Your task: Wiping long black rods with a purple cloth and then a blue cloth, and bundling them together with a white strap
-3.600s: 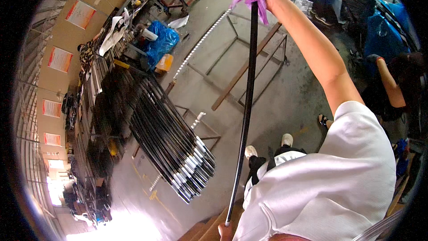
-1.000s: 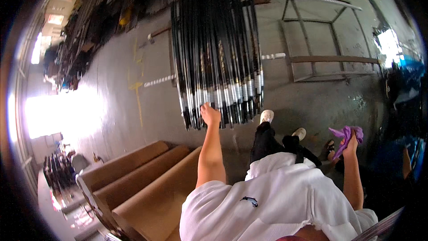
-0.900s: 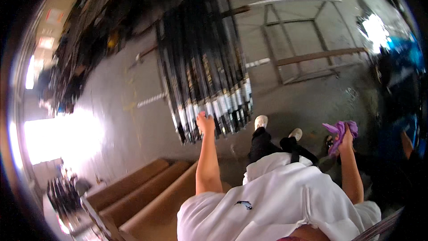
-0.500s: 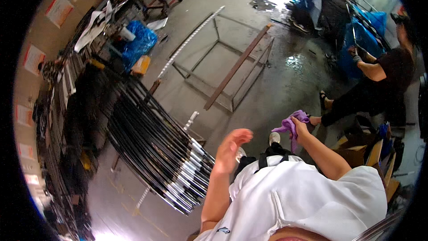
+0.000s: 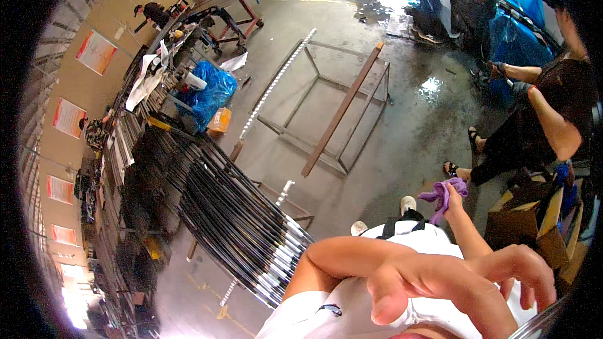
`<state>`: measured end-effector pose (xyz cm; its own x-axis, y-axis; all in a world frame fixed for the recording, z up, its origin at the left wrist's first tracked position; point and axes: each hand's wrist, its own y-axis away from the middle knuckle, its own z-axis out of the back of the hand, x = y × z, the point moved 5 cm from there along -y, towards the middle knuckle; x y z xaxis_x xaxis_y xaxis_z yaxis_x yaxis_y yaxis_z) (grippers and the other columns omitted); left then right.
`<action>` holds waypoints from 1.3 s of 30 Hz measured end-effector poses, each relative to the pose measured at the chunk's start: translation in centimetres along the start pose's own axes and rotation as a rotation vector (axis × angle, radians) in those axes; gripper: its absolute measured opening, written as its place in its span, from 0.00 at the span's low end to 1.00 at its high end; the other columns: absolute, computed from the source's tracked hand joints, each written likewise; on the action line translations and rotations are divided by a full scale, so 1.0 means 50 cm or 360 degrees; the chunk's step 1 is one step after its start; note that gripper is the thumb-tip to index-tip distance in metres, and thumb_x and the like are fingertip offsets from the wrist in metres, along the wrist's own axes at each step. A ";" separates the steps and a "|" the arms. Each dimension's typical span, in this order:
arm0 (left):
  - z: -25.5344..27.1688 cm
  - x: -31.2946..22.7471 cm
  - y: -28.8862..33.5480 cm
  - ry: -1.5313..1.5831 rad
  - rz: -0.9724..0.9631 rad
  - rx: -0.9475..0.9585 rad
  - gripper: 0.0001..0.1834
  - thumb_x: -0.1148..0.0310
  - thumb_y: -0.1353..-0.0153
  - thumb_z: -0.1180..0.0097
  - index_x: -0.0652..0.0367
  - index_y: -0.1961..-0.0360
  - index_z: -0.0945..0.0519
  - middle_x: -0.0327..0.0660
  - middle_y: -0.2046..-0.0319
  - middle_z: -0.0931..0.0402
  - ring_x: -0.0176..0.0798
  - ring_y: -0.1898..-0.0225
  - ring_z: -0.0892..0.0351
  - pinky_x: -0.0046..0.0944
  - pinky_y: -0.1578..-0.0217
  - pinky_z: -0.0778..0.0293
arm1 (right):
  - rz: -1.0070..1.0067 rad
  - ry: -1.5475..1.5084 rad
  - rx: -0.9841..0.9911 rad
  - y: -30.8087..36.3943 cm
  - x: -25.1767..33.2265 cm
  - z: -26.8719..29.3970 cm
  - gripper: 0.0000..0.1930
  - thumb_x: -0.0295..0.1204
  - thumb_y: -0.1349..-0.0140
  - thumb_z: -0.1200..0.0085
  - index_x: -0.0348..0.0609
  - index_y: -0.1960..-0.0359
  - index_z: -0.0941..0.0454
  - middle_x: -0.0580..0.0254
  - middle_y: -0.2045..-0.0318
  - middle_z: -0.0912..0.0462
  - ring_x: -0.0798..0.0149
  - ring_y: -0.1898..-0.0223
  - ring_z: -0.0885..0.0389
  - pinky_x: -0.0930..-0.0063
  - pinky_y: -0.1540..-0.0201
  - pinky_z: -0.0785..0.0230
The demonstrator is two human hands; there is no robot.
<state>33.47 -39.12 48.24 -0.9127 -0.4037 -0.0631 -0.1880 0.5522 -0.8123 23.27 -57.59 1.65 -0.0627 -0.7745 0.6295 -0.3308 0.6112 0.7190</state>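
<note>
A crumpled purple cloth (image 5: 440,197) is gripped in my right hand (image 5: 455,203), held out in front of my body. Part of the cloth hangs below the fingers. My left hand (image 5: 461,282) is raised close to the camera, its arm crossing in front of my white shirt. Its fingers are spread and loosely bent, with nothing between them. To my left lies a row of long dark metal rods (image 5: 232,213) with white-wrapped ends, apart from both hands.
Ahead stands a metal frame (image 5: 286,127) with a brown bar (image 5: 345,107) across it. At the right, a co-worker in dark clothes (image 5: 553,100) bends near blue plastic sheeting (image 5: 512,44). Cardboard boxes (image 5: 518,223) stand nearer me. A wet patch (image 5: 430,88) shines on the floor.
My left hand has swung up and rightward across my chest, close to the camera. My right hand still holds the cloth. The view has shifted, and the co-worker's arms have moved.
</note>
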 end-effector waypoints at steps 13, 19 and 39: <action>0.007 0.031 -0.057 0.0253 0.0186 -0.0563 0.38 0.43 0.45 0.65 0.74 0.67 0.22 0.63 0.59 0.30 0.49 0.54 0.29 0.29 0.48 0.45 | -0.0054 -0.0030 -0.0005 -0.074 0.015 0.032 0.09 0.38 0.43 0.50 0.48 0.65 0.26 0.67 0.72 0.22 0.67 0.71 0.25 0.69 0.69 0.33; 0.045 0.044 -0.019 -0.0369 0.0151 -0.0471 0.37 0.41 0.46 0.61 0.73 0.69 0.21 0.62 0.61 0.29 0.44 0.57 0.28 0.29 0.47 0.47 | -0.0025 -0.0020 -0.0033 -0.072 0.016 0.045 0.09 0.36 0.42 0.50 0.47 0.66 0.26 0.67 0.72 0.22 0.68 0.73 0.24 0.71 0.74 0.34; 0.088 0.118 -0.077 0.0183 0.0716 0.0320 0.48 0.29 0.51 0.67 0.66 0.50 0.31 0.46 0.50 0.42 0.43 0.48 0.50 0.40 0.47 0.56 | -0.0072 -0.0200 -0.0054 -0.075 0.007 0.092 0.07 0.36 0.41 0.52 0.48 0.68 0.27 0.67 0.71 0.21 0.67 0.72 0.24 0.73 0.73 0.32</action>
<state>30.39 -46.83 48.42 -0.9235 -0.0688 -0.3774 0.2963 0.4970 -0.8156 20.16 -60.88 -2.19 -0.1668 -0.8144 0.5559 -0.3042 0.5788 0.7566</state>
